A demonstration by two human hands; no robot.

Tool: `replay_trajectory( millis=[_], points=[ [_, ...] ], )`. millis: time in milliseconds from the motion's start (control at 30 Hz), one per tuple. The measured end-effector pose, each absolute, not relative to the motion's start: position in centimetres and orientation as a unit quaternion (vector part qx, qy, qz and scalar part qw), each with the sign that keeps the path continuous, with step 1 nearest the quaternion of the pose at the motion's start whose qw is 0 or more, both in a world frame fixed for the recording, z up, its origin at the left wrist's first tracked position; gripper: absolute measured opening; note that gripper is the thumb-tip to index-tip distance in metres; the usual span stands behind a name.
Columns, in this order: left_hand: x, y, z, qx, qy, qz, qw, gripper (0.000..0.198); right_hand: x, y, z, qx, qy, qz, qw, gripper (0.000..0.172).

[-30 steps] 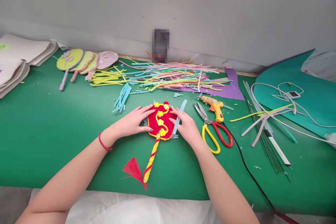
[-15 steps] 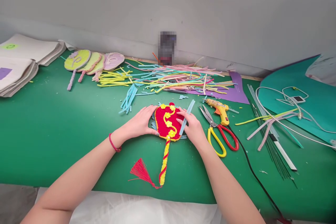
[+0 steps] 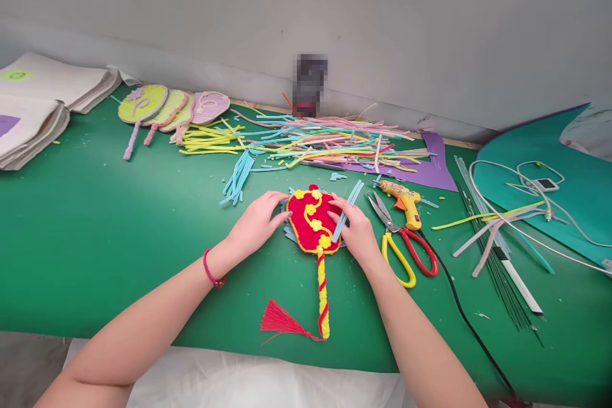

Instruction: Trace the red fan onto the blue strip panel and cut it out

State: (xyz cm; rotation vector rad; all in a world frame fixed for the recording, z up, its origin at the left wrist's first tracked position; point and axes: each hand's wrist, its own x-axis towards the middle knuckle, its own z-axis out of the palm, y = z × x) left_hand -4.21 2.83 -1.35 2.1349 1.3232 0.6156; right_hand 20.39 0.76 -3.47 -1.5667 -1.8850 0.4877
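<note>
A red fuzzy hand fan [image 3: 302,220] lies face up on the green table, trimmed with yellow flowers and an orange-yellow edge. Its handle [image 3: 322,296] is wound in yellow and red, and a red tassel [image 3: 281,319] hangs from the lower end. My left hand [image 3: 255,224] grips the fan's left rim between thumb and fingers. Several short blue pieces [image 3: 289,231] stick out from beneath that rim. In my right hand [image 3: 357,229], closed at the fan's right side, are light-blue chenille stems [image 3: 348,209]; its fingertips touch the fan.
Right of my hand lie scissors [image 3: 392,229] and a yellow glue gun [image 3: 405,201] with its black cord. Behind are a pile of coloured chenille stems [image 3: 329,140] and a blue bundle [image 3: 238,178]. Pastel fans [image 3: 143,104], stacked papers [image 3: 62,86] and wires [image 3: 502,284] lie farther out.
The fan has turned, its handle and tassel swinging to the right. Both my hands have shifted slightly right with it, the blue stems still in my right hand.
</note>
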Motion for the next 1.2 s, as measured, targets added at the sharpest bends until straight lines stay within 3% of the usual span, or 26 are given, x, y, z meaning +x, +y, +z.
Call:
replay_trajectory(
  millis=[167,700,1200],
  points=[
    [-4.6,4.7,-2.6,0.777,0.483,0.293,0.278,0.022,20.5,0.8,-3.7,-0.595,-0.719,0.179,0.312,0.025],
    [-6.3,6.3,-3.4,0.818,0.389,0.222,0.360,0.048,20.5,0.9,-4.3,-0.602,-0.707,0.193,0.316,0.034],
    [-5.7,6.6,-3.8,0.828,0.387,0.240,0.327,0.039,20.3,0.9,-4.0,-0.607,-0.685,0.217,0.339,0.033]
  ],
)
